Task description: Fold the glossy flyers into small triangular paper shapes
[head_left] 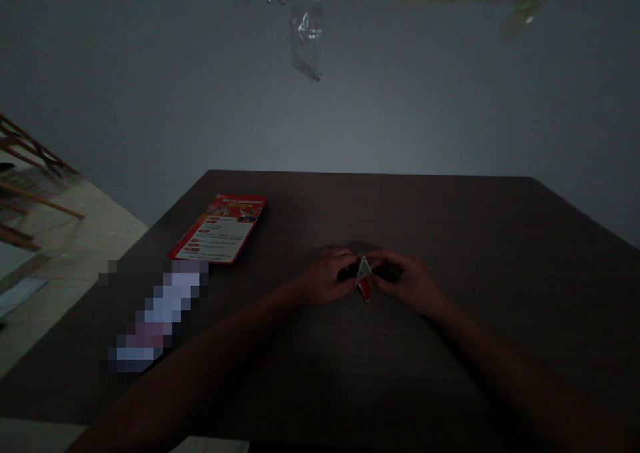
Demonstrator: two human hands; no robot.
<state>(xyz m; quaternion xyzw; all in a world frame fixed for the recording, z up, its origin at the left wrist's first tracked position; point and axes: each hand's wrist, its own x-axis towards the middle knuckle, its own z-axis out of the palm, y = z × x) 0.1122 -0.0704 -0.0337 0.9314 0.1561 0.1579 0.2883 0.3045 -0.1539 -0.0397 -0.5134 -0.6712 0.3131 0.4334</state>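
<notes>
Between my two hands stands a small piece of folded paper [365, 281], pale and pointed at the top and red at the bottom. My left hand [327, 276] pinches it from the left, thumb and fingers curled inward. From the right, the fingers and thumb of my right hand [407, 280] close on its other side. Both hands are just over the dark wooden table [380, 373]. The dim light hides the finer folds.
A stack of red and white printed leaflets [220, 233] lies at the table's left. Nearer me is a pixelated, unreadable item [163, 320]. A pale wall [400, 106] rises behind the table, with clear plastic [306, 40] hanging above. Wooden furniture legs [43, 200] stand at far left.
</notes>
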